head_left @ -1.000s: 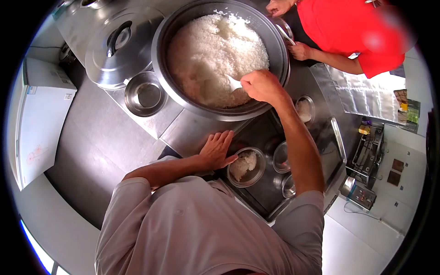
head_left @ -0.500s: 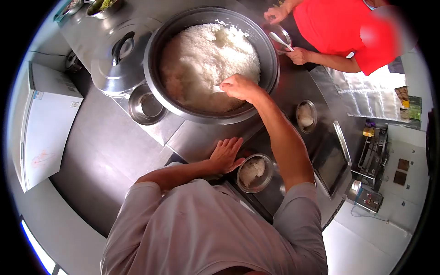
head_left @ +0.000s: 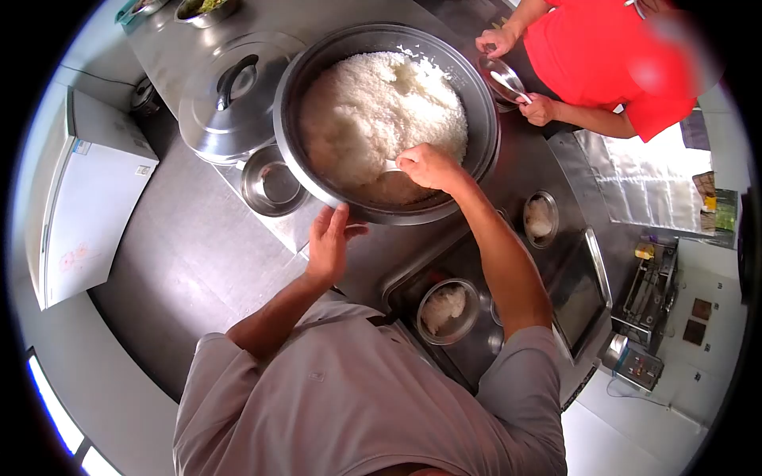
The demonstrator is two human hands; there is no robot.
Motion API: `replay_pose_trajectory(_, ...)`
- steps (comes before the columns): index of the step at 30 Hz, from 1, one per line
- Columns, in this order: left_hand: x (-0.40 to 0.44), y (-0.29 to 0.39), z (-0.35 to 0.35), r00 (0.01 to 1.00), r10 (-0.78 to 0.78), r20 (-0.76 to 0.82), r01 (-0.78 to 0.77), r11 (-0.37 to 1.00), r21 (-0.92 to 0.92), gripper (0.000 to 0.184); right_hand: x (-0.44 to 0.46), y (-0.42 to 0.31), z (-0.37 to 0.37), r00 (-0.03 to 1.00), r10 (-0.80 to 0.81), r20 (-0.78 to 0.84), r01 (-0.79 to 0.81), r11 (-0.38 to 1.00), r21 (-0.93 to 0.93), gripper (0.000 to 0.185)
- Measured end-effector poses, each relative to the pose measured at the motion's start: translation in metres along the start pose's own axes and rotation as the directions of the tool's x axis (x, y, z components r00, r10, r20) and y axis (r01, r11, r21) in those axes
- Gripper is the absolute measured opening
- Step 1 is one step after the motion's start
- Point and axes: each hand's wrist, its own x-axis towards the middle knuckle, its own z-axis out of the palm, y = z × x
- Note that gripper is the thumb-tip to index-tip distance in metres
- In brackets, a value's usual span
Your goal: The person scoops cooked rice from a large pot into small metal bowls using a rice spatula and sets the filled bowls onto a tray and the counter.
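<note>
A big metal pot (head_left: 486,95) holds a large heap of cooked white rice (head_left: 373,103). Over its near part, my right hand (head_left: 429,168) is closed on a pale rice paddle (head_left: 390,166), of which only a small piece shows. My left hand (head_left: 327,242) is open, fingers apart, its fingertips at the pot's near rim; whether they touch it I cannot tell. Close to my body, a steel bowl (head_left: 475,319) with some rice (head_left: 444,308) in it stands on a dark tray (head_left: 397,292). Another small bowl of rice (head_left: 539,217) lies beyond my right forearm.
Left of the pot lie a steel lid (head_left: 202,119) with a black handle and a steel bowl (head_left: 254,189). Across the counter, a co-worker in a red shirt (head_left: 603,63) holds a white spoon (head_left: 508,86) over a bowl. A white refrigerator (head_left: 103,198) stands at the left.
My left hand has lifted off the counter edge and moved up and left to the pot's rim. My right hand stays in the pot's near part. The co-worker's spoon has shifted over their bowl.
</note>
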Motion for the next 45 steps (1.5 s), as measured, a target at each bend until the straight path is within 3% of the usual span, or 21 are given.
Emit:
replay_pose_trajectory(3, -0.001, -0.002, 0.001, 0.999, -0.023, 0.040, 0.024, 0.999, -0.021, 0.034, -0.002, -0.006, 0.001, 0.992, -0.113, -0.055, 0.108, 0.989, -0.097, 0.024)
replay_pose_trajectory(7, -0.001, -0.003, 0.005, 1.000, 0.006, 0.030, -0.006, 1.000, 0.001, 0.036, 0.001, -0.002, 0.007, 0.985, -0.151, -0.084, 0.139, 0.981, -0.138, 0.022)
replay_pose_trajectory(10, -0.003, -0.004, 0.007, 1.000, 0.029, 0.005, -0.029, 1.000, 0.013, 0.037, 0.007, 0.005, 0.007, 0.977, -0.204, -0.059, 0.198, 0.976, -0.096, 0.024)
replay_pose_trajectory(12, -0.003, -0.003, 0.006, 1.000, 0.005, 0.007, -0.005, 1.000, 0.006, 0.037, 0.011, 0.007, 0.001, 0.968, -0.252, 0.015, 0.250, 0.966, 0.072, 0.025)
replay_pose_trajectory(13, -0.004, -0.002, 0.006, 1.000, 0.008, 0.002, -0.008, 1.000, 0.004, 0.037, 0.010, 0.006, -0.002, 0.966, -0.256, 0.019, 0.254, 0.965, 0.071, 0.025)
replay_pose_trajectory(15, -0.005, -0.002, 0.007, 0.999, -0.015, 0.040, 0.015, 1.000, -0.008, 0.040, 0.009, 0.005, -0.011, 0.978, -0.078, 0.191, 0.022, 0.959, 0.282, 0.028)
replay_pose_trajectory(16, -0.006, -0.003, 0.008, 0.999, -0.012, 0.037, 0.012, 1.000, -0.012, 0.040, 0.008, 0.004, -0.013, 0.972, -0.103, 0.213, 0.020, 0.933, 0.359, 0.030)
replay_pose_trajectory(21, -0.015, -0.005, 0.019, 0.996, -0.085, 0.004, 0.085, 0.996, 0.000, 0.049, 0.003, -0.007, -0.016, 0.952, 0.051, 0.300, -0.172, 0.904, 0.392, 0.030)
replay_pose_trajectory(25, -0.016, -0.011, 0.017, 0.988, -0.144, 0.060, 0.145, 0.989, -0.018, 0.044, -0.004, -0.011, -0.018, 0.922, 0.157, 0.353, -0.324, 0.813, 0.484, 0.035)
replay_pose_trajectory(31, -0.022, -0.007, 0.021, 0.977, -0.199, 0.072, 0.207, 0.971, -0.121, 0.037, -0.027, 0.003, -0.030, 0.941, 0.100, 0.322, -0.306, 0.653, 0.692, 0.039)
replay_pose_trajectory(34, -0.028, -0.016, 0.017, 0.942, -0.317, 0.109, 0.325, 0.944, -0.064, 0.034, -0.043, 0.000, -0.042, 0.958, 0.095, 0.272, -0.268, 0.640, 0.720, 0.037)
replay_pose_trajectory(36, -0.030, -0.024, 0.018, 0.872, -0.399, 0.284, 0.323, 0.904, 0.280, 0.034, -0.051, 0.006, -0.043, 0.961, 0.117, 0.252, -0.272, 0.592, 0.759, 0.034)
replay_pose_trajectory(37, -0.030, -0.022, 0.024, 0.858, -0.417, 0.299, 0.330, 0.895, 0.302, 0.034, -0.056, 0.008, -0.043, 0.959, 0.132, 0.252, -0.282, 0.552, 0.785, 0.032)
replay_pose_trajectory(39, -0.028, -0.023, 0.041, 0.795, -0.502, 0.340, 0.223, 0.763, 0.606, 0.035, -0.069, 0.011, -0.043, 0.963, 0.140, 0.231, -0.270, 0.512, 0.815, 0.035)
replay_pose_trajectory(40, -0.025, -0.035, 0.044, 0.776, -0.524, 0.352, 0.223, 0.750, 0.623, 0.035, -0.076, 0.009, -0.044, 0.970, 0.129, 0.207, -0.244, 0.498, 0.832, 0.030)
replay_pose_trajectory(42, -0.015, -0.070, 0.045, 0.818, -0.346, 0.459, -0.072, 0.731, 0.679, 0.037, -0.091, 0.011, -0.047, 0.984, 0.090, 0.156, -0.180, 0.504, 0.845, 0.024)
replay_pose_trajectory(45, -0.003, -0.096, 0.062, 0.808, -0.350, 0.473, -0.161, 0.643, 0.749, 0.037, -0.123, 0.009, -0.059, 0.986, 0.121, 0.112, -0.156, 0.464, 0.872, 0.023)
